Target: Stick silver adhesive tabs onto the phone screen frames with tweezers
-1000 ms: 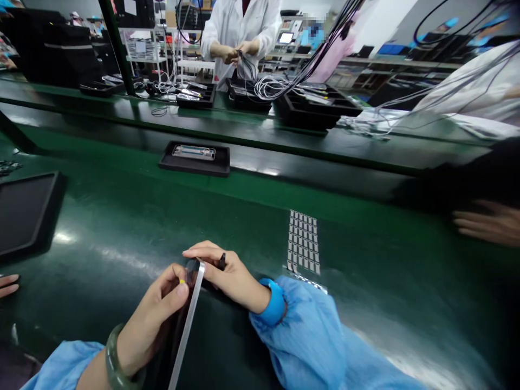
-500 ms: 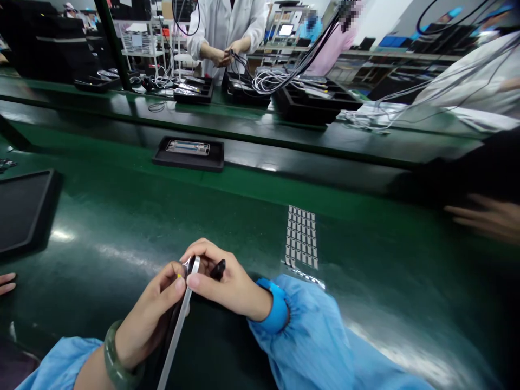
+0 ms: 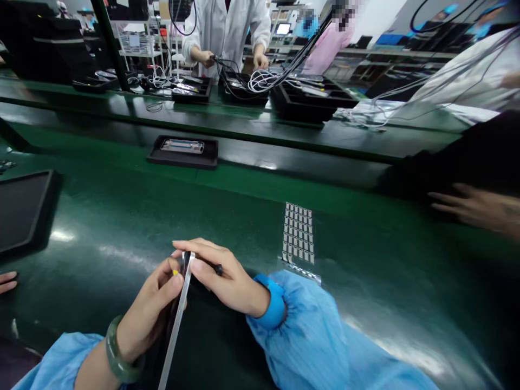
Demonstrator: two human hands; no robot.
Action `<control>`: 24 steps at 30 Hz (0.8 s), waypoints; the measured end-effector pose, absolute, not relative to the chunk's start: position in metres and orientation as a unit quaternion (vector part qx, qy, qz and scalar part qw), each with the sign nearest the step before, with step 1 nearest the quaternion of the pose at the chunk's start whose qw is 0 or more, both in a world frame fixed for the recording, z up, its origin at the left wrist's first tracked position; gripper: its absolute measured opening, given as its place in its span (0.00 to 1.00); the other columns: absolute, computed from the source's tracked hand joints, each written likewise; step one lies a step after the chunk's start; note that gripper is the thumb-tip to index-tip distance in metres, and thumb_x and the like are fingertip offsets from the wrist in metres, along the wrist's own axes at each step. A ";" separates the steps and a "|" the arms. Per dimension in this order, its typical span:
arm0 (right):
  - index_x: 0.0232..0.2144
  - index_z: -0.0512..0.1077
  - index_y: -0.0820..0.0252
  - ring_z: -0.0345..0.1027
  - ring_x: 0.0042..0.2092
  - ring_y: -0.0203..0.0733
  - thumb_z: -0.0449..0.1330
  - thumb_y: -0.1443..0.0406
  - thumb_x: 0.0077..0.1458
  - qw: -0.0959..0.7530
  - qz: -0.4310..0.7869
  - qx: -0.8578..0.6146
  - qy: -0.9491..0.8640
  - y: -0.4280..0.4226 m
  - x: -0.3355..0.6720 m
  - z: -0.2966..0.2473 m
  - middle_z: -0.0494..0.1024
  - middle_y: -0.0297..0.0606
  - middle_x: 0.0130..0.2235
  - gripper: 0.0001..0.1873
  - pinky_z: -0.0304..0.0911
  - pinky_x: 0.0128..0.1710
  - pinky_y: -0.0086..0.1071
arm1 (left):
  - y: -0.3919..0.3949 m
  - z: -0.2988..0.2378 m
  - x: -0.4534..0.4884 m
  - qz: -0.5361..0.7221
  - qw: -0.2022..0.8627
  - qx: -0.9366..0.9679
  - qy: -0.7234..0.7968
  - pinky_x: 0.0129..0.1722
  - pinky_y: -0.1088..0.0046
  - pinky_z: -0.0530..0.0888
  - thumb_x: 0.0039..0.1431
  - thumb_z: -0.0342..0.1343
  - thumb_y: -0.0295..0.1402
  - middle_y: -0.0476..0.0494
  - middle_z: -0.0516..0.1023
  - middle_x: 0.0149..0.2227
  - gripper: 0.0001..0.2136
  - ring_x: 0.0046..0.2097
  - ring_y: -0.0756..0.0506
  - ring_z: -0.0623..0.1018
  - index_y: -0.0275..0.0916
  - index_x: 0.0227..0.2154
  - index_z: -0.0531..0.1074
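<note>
- While the left hand (image 3: 148,311) holds a thin dark panel with a silver edge (image 3: 175,319) tilted above the green bench mat (image 3: 101,216), its fingers are closed on the panel's top.
- The right hand (image 3: 227,279) touches same edge, fingers curled around a small black object (image 3: 218,269).
- A sheet of small grey labels (image 3: 298,233) lies on the mat, right of the hands.

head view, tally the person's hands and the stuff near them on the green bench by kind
hands: 2 (left hand, right hand)
black trays: 2 (large black tray, black tray holding a metal frame)
slim dark panel with a silver edge: 1
sheet of small grey parts: 1
total: 6
</note>
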State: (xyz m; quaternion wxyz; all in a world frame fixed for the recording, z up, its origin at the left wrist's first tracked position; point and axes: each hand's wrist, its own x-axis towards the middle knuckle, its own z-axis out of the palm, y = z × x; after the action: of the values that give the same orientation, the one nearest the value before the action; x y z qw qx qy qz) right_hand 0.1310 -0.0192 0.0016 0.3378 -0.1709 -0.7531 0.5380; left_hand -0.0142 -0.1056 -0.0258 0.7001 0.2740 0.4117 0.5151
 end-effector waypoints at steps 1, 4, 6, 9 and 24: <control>0.52 0.65 0.62 0.66 0.45 0.39 0.51 0.63 0.60 0.333 0.541 -0.167 -0.754 -0.019 0.132 0.002 0.72 0.43 0.44 0.19 0.62 0.46 0.36 | -0.106 -0.025 -0.014 0.519 0.700 0.270 0.410 0.25 0.79 0.60 0.54 0.57 0.42 0.53 0.61 0.24 0.12 0.25 0.55 0.60 0.38 0.33 0.65; 0.52 0.64 0.62 0.66 0.44 0.39 0.56 0.64 0.56 0.330 0.541 -0.164 -0.756 -0.020 0.132 0.003 0.71 0.43 0.45 0.21 0.63 0.45 0.36 | -0.105 -0.023 -0.013 0.532 0.695 0.263 0.405 0.25 0.81 0.61 0.53 0.58 0.40 0.53 0.61 0.26 0.12 0.25 0.55 0.60 0.38 0.31 0.64; 0.52 0.64 0.62 0.66 0.43 0.39 0.56 0.66 0.54 0.333 0.540 -0.160 -0.756 -0.021 0.131 0.003 0.70 0.44 0.45 0.21 0.64 0.43 0.35 | -0.105 -0.023 -0.013 0.537 0.692 0.263 0.404 0.24 0.81 0.61 0.52 0.59 0.39 0.54 0.60 0.26 0.12 0.25 0.56 0.59 0.38 0.30 0.64; 0.52 0.63 0.62 0.65 0.44 0.40 0.54 0.69 0.54 0.331 0.546 -0.154 -0.754 -0.022 0.132 0.002 0.70 0.44 0.45 0.22 0.63 0.42 0.35 | -0.105 -0.025 -0.013 0.539 0.695 0.258 0.400 0.24 0.82 0.62 0.52 0.60 0.39 0.54 0.58 0.24 0.12 0.24 0.56 0.59 0.38 0.30 0.64; 0.44 0.68 0.59 0.64 0.41 0.39 0.55 0.69 0.51 0.319 0.607 -0.202 -0.699 -0.025 0.124 -0.003 0.68 0.39 0.42 0.16 0.61 0.40 0.34 | -0.103 -0.026 -0.014 0.545 0.677 0.271 0.413 0.23 0.84 0.62 0.51 0.60 0.39 0.54 0.60 0.26 0.12 0.24 0.57 0.59 0.38 0.31 0.66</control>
State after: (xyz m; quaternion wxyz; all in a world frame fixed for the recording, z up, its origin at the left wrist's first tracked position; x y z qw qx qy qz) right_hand 0.1244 -0.0250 -0.0025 0.3193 -0.2024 -0.6986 0.6075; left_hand -0.0135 -0.1034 -0.0264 0.6773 0.2705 0.4132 0.5453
